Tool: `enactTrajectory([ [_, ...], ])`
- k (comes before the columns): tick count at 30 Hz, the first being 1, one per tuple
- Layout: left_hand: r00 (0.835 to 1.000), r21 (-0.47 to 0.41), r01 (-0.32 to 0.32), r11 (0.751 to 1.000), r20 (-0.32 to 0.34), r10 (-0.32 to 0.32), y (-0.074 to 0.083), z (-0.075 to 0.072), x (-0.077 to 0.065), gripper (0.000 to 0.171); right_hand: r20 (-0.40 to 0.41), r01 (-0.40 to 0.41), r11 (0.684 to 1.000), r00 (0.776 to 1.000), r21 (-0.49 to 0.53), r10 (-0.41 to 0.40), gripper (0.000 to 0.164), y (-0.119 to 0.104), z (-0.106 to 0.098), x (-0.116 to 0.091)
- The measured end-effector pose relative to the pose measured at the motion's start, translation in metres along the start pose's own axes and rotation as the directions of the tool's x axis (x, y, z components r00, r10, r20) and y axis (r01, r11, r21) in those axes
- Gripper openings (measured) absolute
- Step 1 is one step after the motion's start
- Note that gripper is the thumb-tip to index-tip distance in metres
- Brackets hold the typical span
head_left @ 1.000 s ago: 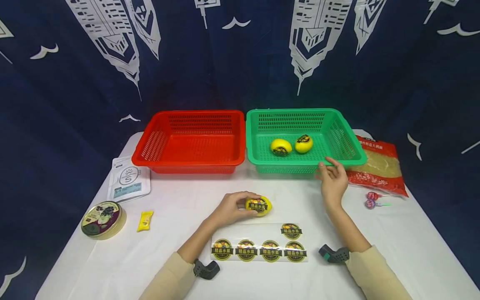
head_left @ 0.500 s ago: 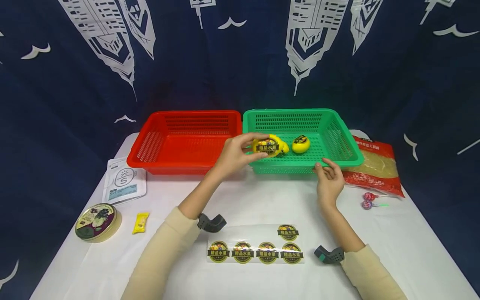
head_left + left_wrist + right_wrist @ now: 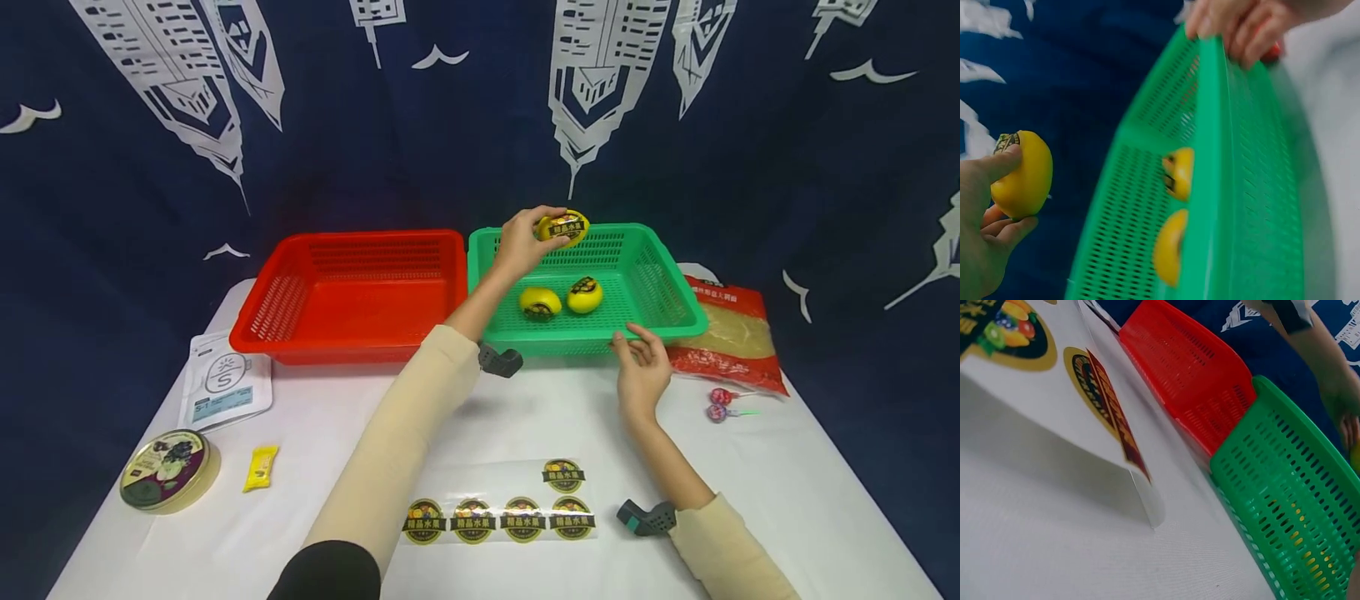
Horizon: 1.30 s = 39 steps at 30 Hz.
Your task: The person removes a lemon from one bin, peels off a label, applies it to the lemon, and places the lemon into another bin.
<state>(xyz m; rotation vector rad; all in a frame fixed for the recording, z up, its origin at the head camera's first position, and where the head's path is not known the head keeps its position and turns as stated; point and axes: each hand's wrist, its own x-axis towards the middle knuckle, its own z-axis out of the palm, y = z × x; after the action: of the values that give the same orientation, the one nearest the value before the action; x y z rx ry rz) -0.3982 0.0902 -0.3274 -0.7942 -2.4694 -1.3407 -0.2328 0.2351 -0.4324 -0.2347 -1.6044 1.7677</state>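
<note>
My left hand pinches a lemon with a black-and-gold sticker, held up over the back rim of the green basket. In the left wrist view this lemon sits between thumb and fingers, off to the side of the basket. Two more stickered lemons, the left one and the right one, lie on the basket floor. At the front rim, my right hand grips the edge; the left wrist view shows its fingers on both sides of that rim.
A red basket adjoins on the left. The sticker sheet lies in front. Left are a white pouch, a round tin and a yellow packet; right, a pasta bag and two lollipops.
My left hand has lifted the lemon from near the sticker sheet, up and away over the green basket to its back rim. My right hand has stayed at the basket's front rim.
</note>
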Motion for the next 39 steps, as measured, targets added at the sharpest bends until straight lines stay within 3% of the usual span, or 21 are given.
enactTrajectory([
  [8, 0.985, 0.109, 0.172, 0.979, 0.001, -0.173, -0.035, 0.038, 0.004, 0.044, -0.003, -0.006, 1.000, 1.000, -0.022, 0.006, 0.031, -0.001, -0.001, -0.006],
  [14, 0.951, 0.212, 0.281, 0.936, 0.066, -0.301, -0.047, 0.053, -0.004, 0.046, 0.012, 0.020, 0.999, 1.000, -0.038, -0.020, 0.032, 0.001, -0.002, -0.012],
  [20, 0.917, 0.273, 0.335, 0.902, 0.125, -0.379, -0.052, 0.059, -0.011, 0.045, 0.026, 0.057, 0.997, 0.998, -0.050, -0.056, 0.030, 0.002, -0.002, -0.014],
  [26, 0.891, 0.203, 0.397, 0.895, 0.148, -0.429, -0.059, 0.062, -0.013, 0.043, 0.026, 0.059, 0.997, 0.998, -0.056, -0.058, 0.030, 0.001, 0.000, -0.015],
  [32, 0.851, 0.216, 0.467, 0.858, 0.155, -0.502, -0.069, 0.063, -0.010, 0.043, 0.040, 0.051, 0.997, 0.998, -0.056, -0.049, 0.032, 0.001, 0.002, -0.016],
  [39, 0.838, 0.213, 0.503, 0.838, 0.118, -0.533, -0.073, 0.055, -0.010, 0.040, 0.063, 0.059, 0.996, 0.997, -0.063, -0.055, 0.032, 0.002, 0.005, -0.014],
])
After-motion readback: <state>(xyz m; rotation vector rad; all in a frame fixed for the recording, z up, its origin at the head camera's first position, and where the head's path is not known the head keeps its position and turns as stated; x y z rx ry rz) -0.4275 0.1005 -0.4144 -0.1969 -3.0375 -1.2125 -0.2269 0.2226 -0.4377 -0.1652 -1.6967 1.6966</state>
